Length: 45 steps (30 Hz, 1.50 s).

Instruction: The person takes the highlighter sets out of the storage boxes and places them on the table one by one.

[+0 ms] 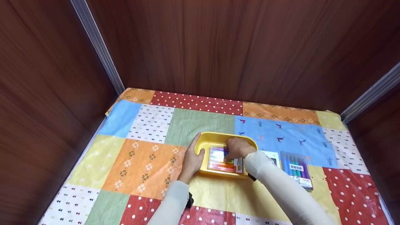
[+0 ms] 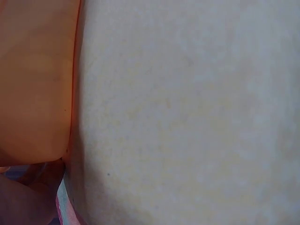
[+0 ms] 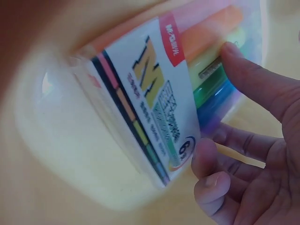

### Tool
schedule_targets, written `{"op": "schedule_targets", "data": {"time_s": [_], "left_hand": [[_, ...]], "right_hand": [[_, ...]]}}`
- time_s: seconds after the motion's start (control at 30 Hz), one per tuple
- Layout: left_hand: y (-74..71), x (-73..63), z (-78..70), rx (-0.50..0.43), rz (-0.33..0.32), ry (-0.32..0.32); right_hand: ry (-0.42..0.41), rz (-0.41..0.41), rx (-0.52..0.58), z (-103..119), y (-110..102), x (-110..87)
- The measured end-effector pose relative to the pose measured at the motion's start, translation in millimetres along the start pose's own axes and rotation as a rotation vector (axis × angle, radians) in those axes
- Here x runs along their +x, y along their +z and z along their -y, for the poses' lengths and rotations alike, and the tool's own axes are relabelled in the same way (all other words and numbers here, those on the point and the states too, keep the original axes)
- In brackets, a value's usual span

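A yellow plastic basin [image 1: 204, 135] stands on the patterned tablecloth. My left hand [image 1: 192, 160] holds its left side, thumb over the rim and fingers along the outer wall. Inside the basin is a clear pack of highlighters [image 1: 218, 161] with orange, yellow, green and blue barrels. My right hand [image 1: 238, 148] reaches in over the far right side and grips this pack. In the right wrist view, the thumb of the right hand [image 3: 262, 145] presses the pack's front while the fingers curl behind its edge; the highlighter pack [image 3: 159, 98] tilts there, its white label showing.
Right of the basin lies a clear pack of pens [image 1: 296, 170] with purple and green barrels. Beside it a white pack [image 1: 272, 156] is partly hidden by the right sleeve [image 1: 275, 181]. Brown wooden panels [image 1: 200, 47] enclose the table at the back and sides.
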<state>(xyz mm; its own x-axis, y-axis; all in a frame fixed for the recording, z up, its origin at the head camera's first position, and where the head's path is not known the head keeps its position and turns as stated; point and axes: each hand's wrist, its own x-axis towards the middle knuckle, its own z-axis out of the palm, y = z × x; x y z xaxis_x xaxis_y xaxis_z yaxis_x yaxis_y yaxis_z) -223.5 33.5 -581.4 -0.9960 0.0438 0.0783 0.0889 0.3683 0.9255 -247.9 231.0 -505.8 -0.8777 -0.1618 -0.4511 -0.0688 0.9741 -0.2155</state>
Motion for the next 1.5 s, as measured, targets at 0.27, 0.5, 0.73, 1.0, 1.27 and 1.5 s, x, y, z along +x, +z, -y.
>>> {"op": "schedule_targets", "data": {"time_s": [0.27,0.5,0.73,1.0,1.27,1.5], "left_hand": [[0.5,0.1,0.7,0.012,-0.005,-0.001],[0.2,-1.1,-1.3,0.04,-0.014,-0.029],[0.2,-1.1,-3.3,0.053,-0.015,-0.053],[0.1,-0.2,-3.1,0.056,-0.013,-0.085],[1.2,-0.3,-1.9,0.059,-0.018,-0.049],[1.4,-0.2,-0.7,0.053,-0.026,-0.031]], "right_hand": [[-0.018,-0.025,-0.017,6.1,1.6,-2.4],[-0.034,0.01,0.034,8.4,3.4,-5.2],[-0.023,0.04,0.058,10.6,0.0,-4.1],[-0.037,0.054,0.097,9.3,-6.0,-4.4],[-0.063,0.078,0.098,9.4,-16.4,-7.9],[-0.128,0.058,0.051,9.8,-24.1,-14.0]]}}
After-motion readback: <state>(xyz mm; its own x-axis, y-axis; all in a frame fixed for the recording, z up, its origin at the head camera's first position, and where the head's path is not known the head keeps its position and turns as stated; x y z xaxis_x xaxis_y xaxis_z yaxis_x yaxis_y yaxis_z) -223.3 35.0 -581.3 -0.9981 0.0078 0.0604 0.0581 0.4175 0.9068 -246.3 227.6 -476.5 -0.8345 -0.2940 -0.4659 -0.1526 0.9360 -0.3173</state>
